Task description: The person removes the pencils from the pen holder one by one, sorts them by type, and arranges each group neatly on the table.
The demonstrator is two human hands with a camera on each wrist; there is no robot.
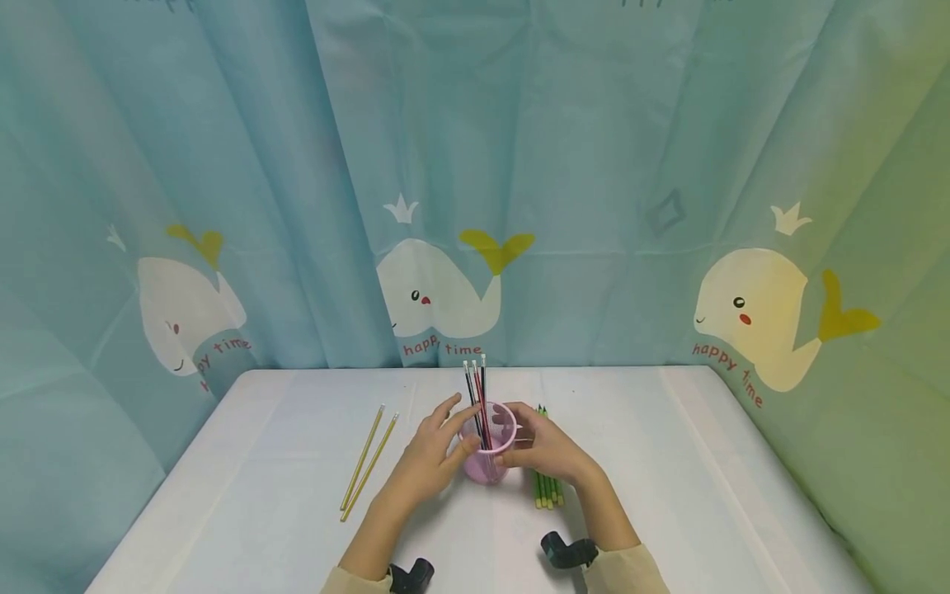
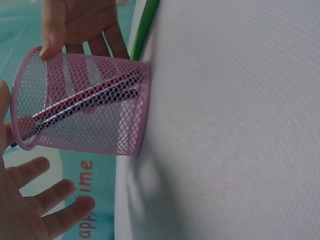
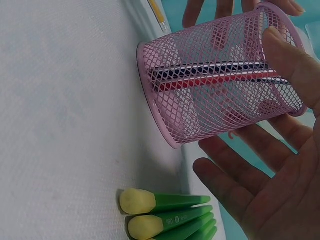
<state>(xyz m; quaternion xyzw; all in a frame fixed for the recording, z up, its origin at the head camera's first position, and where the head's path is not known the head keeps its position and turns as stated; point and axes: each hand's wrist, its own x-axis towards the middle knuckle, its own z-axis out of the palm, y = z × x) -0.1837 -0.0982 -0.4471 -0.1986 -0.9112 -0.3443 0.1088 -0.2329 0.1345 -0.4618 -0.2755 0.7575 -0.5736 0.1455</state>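
Note:
A pink mesh pencil cup stands on the table between both hands, tilted slightly in the right wrist view. Dark and red striped pencils lean inside it, their white-tipped ends above the rim. My right hand holds the cup from the right, thumb on the near side at the rim and fingers behind the mesh. On the other side, my left hand has its fingers spread, with index finger and thumb right at the rim beside the pencils. Its other fingers stay apart from the mesh in the left wrist view.
Two yellow pencils lie side by side on the white table, left of the left hand. Several green pencils lie bunched beneath the right hand. A blue whale-print curtain hangs behind the table.

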